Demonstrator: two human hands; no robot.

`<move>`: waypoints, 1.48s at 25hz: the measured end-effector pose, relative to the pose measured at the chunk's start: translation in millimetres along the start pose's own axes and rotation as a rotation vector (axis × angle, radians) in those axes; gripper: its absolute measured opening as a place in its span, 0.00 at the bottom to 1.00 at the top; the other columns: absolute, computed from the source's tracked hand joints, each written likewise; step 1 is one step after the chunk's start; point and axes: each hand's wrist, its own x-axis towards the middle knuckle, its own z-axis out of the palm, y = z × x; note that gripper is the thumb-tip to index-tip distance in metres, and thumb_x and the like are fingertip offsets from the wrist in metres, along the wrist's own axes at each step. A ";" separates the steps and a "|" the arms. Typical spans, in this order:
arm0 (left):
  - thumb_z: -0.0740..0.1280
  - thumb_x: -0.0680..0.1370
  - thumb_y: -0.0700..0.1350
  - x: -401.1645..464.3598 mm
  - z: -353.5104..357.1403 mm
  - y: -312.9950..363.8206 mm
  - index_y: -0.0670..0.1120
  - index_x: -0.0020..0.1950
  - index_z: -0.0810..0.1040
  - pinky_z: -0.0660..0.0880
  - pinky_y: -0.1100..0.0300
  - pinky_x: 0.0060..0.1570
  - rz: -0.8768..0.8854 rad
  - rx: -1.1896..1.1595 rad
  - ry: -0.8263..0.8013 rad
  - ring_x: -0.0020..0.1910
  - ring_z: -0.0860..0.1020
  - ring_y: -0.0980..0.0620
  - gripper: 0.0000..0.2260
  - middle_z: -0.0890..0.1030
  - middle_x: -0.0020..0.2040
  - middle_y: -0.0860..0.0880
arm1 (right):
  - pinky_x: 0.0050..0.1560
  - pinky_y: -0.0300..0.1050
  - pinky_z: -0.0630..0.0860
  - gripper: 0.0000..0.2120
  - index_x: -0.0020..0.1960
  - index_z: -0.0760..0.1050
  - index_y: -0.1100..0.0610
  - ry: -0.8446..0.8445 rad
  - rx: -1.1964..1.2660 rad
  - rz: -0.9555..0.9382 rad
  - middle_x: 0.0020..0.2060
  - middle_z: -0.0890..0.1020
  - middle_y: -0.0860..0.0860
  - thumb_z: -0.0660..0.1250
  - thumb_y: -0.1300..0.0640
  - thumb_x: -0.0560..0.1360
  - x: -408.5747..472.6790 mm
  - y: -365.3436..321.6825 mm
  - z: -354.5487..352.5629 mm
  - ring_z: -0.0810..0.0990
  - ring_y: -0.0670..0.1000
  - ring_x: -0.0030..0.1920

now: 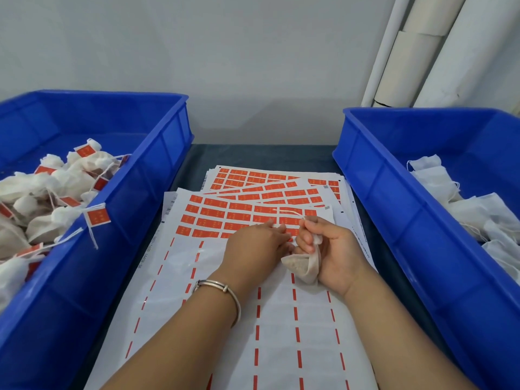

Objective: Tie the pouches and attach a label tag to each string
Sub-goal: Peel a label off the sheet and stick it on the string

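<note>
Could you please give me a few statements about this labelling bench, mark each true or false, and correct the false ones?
1. The right hand holds a filled pouch. True.
2. The left hand rests in the left bin. False: its fingers are on the top label sheet, at the orange labels.
3. The tagged pouches lie in the left bin. True.
4. The right bin holds pouches with orange tags. False: the untagged pouches there show no tags.
5. The near part of the top label sheet has its labels peeled away. True.
6. The bracelet is on the right wrist. False: it is on the left wrist.
</note>
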 end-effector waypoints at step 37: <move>0.65 0.77 0.51 4.9 6.4 -6.1 0.50 0.56 0.81 0.69 0.62 0.52 0.005 -0.238 0.305 0.53 0.74 0.53 0.11 0.81 0.55 0.52 | 0.32 0.39 0.71 0.06 0.37 0.81 0.59 0.006 -0.020 -0.015 0.26 0.74 0.52 0.67 0.58 0.67 2.7 -0.5 0.4 0.70 0.47 0.26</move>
